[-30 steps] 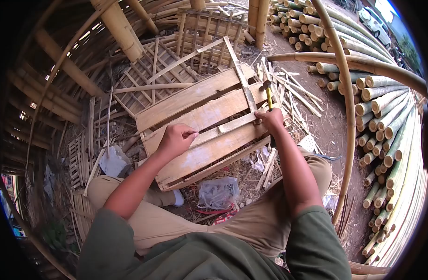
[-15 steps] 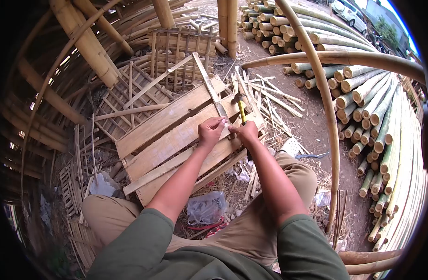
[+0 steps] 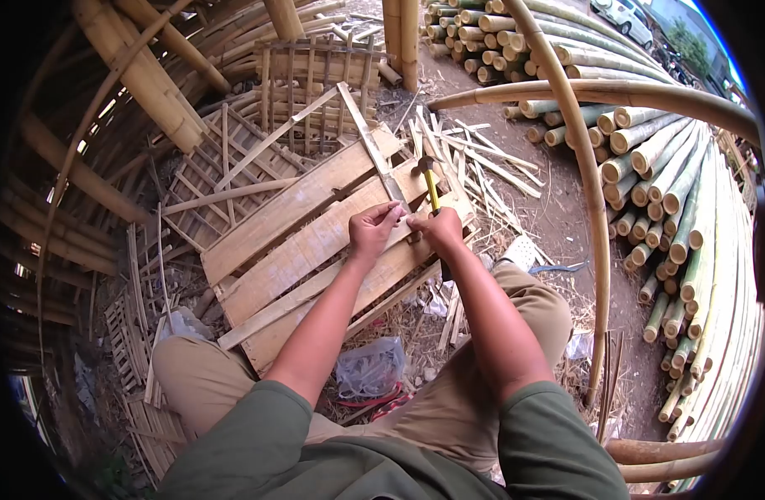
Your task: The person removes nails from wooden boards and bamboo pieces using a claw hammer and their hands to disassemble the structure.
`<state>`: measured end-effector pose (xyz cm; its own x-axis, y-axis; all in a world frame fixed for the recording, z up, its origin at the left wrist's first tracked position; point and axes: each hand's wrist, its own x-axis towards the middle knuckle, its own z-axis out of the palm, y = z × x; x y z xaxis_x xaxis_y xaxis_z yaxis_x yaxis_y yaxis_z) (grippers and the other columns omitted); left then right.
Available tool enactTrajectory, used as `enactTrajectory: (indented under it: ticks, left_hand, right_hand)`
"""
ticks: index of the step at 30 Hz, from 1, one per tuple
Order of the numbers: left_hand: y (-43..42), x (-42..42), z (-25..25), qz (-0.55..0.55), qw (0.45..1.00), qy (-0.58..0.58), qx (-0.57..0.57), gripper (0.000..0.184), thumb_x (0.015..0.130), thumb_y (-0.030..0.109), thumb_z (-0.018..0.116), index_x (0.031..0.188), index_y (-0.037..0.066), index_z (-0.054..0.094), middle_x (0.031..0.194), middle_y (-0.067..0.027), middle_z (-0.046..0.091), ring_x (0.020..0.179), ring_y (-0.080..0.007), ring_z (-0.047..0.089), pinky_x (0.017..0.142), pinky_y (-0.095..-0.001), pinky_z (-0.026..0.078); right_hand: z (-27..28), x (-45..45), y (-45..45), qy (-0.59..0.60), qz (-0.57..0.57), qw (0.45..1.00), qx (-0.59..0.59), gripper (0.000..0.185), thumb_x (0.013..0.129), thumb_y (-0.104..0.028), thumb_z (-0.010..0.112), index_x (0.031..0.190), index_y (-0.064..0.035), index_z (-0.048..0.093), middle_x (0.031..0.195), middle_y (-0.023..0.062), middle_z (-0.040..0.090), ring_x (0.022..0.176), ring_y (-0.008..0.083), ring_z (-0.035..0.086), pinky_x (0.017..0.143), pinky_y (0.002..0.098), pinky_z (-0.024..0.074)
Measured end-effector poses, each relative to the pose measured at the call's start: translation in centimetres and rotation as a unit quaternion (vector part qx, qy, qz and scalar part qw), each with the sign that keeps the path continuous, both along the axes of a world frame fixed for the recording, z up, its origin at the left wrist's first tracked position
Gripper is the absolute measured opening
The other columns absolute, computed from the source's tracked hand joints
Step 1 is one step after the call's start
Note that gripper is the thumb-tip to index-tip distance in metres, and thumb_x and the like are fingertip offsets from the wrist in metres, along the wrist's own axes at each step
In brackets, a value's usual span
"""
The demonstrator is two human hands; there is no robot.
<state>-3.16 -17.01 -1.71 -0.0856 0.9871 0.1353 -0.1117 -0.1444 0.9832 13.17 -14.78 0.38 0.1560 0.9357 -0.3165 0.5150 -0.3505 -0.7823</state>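
A low platform of wooden planks (image 3: 274,254) lies between my knees, with gaps between its boards. My left hand (image 3: 373,229) is pinched over the planks near the joint of two thin strips, and what it pinches is too small to make out. My right hand (image 3: 437,229) is closed around a hammer (image 3: 431,184) with a yellow and black handle, its head pointing away from me. The fingertips of both hands almost meet. One thin strip (image 3: 362,129) runs away from me past the platform's far edge; another strip (image 3: 270,314) crosses the boards to the left.
Cut bamboo poles (image 3: 666,192) are stacked at the right, behind a curved bamboo pole (image 3: 587,179). Split sticks (image 3: 491,171) lie beyond the platform. Lattice panels (image 3: 316,83) stand at the back. A clear plastic bag (image 3: 370,367) lies between my legs.
My left hand has moved right across the planks to meet my right hand, which still holds the hammer. The whole view has shifted, so the platform appears farther left.
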Motion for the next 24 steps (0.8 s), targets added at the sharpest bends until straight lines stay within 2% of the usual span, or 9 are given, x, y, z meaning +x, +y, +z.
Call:
enactTrajectory:
  ticks: [1,3,7,9,10,12,16,21,24]
  left_hand:
    - [0.1,0.0,-0.2,0.000,1.000,-0.001,-0.001,0.019,0.093,0.005,0.068,0.110,-0.003,0.070,0.099,-0.0095,0.073,0.089,-0.0131,0.070,0.077,-0.0238,0.056]
    - [0.6,-0.1,-0.8,0.028,0.989,0.097,0.111,0.016,0.094,0.007,0.067,0.107,0.000,0.072,0.103,-0.0087,0.073,0.093,-0.0119,0.069,0.078,-0.0232,0.055]
    - [0.9,-0.4,-1.3,0.048,0.975,0.156,0.151,0.015,0.093,0.006,0.067,0.106,0.001,0.074,0.107,-0.0093,0.073,0.094,-0.0136,0.069,0.081,-0.0250,0.055]
    - [0.1,-0.2,-0.2,0.034,0.970,0.204,0.126,0.015,0.090,0.005,0.069,0.103,0.001,0.075,0.106,-0.0114,0.073,0.094,-0.0171,0.070,0.085,-0.0275,0.054]
    - [-0.1,-0.1,0.3,0.034,0.970,0.204,0.125,0.015,0.090,0.005,0.069,0.103,0.001,0.075,0.106,-0.0114,0.073,0.094,-0.0171,0.070,0.085,-0.0275,0.054]
    - [-0.4,0.1,0.8,0.030,0.970,0.233,0.062,0.016,0.087,0.005,0.071,0.102,0.003,0.076,0.105,-0.0129,0.073,0.096,-0.0193,0.069,0.087,-0.0295,0.054]
    - [-0.1,-0.1,0.7,0.024,0.975,0.214,0.064,0.018,0.086,0.006,0.073,0.104,0.002,0.076,0.102,-0.0132,0.074,0.097,-0.0187,0.069,0.087,-0.0294,0.053]
    - [-0.1,-0.2,0.7,-0.017,0.962,0.250,0.109,0.021,0.082,0.005,0.076,0.103,0.003,0.076,0.099,-0.0132,0.074,0.095,-0.0204,0.070,0.087,-0.0295,0.053]
    - [-0.3,0.0,0.7,-0.018,0.963,0.252,0.096,0.021,0.080,0.005,0.077,0.102,0.004,0.077,0.099,-0.0130,0.074,0.094,-0.0209,0.070,0.087,-0.0297,0.054]
  right_hand:
    - [0.1,0.0,-0.1,-0.001,0.000,1.000,-0.001,0.047,0.067,-0.036,0.090,0.071,0.0040,0.066,0.073,0.0179,0.069,0.067,0.0277,0.068,0.065,0.0399,0.0520]
    - [0.5,0.0,-0.2,0.021,-0.003,1.000,0.002,0.041,0.070,-0.028,0.091,0.064,-0.0020,0.060,0.061,0.0049,0.061,0.050,0.0138,0.053,0.047,0.0330,0.0394]
    - [0.1,-0.2,0.3,0.031,-0.027,0.999,-0.012,0.038,0.070,-0.023,0.091,0.067,-0.0017,0.061,0.061,0.0052,0.061,0.048,0.0134,0.052,0.045,0.0328,0.0389]
    - [-1.1,-0.1,0.9,0.042,-0.047,0.998,-0.027,0.041,0.068,-0.029,0.092,0.070,0.0006,0.063,0.068,0.0115,0.067,0.058,0.0213,0.064,0.055,0.0372,0.0498]
    - [-0.9,0.2,0.9,0.041,-0.047,0.998,-0.028,0.041,0.068,-0.029,0.092,0.070,0.0006,0.063,0.068,0.0115,0.067,0.058,0.0213,0.064,0.055,0.0372,0.0498]
    - [-0.2,0.4,0.6,0.091,-0.038,0.993,-0.072,0.038,0.071,-0.026,0.091,0.071,-0.0006,0.063,0.062,0.0084,0.064,0.050,0.0175,0.058,0.046,0.0344,0.0448]
    - [-1.4,1.2,1.4,0.149,-0.037,0.985,-0.081,0.033,0.075,-0.020,0.088,0.069,-0.0015,0.062,0.059,0.0054,0.060,0.043,0.0145,0.049,0.040,0.0324,0.0371]
    - [-1.8,1.3,1.5,0.135,-0.042,0.988,-0.067,0.033,0.075,-0.020,0.089,0.069,-0.0012,0.062,0.060,0.0060,0.060,0.043,0.0144,0.049,0.039,0.0322,0.0362]
    - [-1.4,1.2,1.3,0.150,-0.042,0.985,-0.068,0.032,0.074,-0.018,0.088,0.069,-0.0012,0.062,0.060,0.0064,0.061,0.044,0.0144,0.050,0.039,0.0321,0.0361]
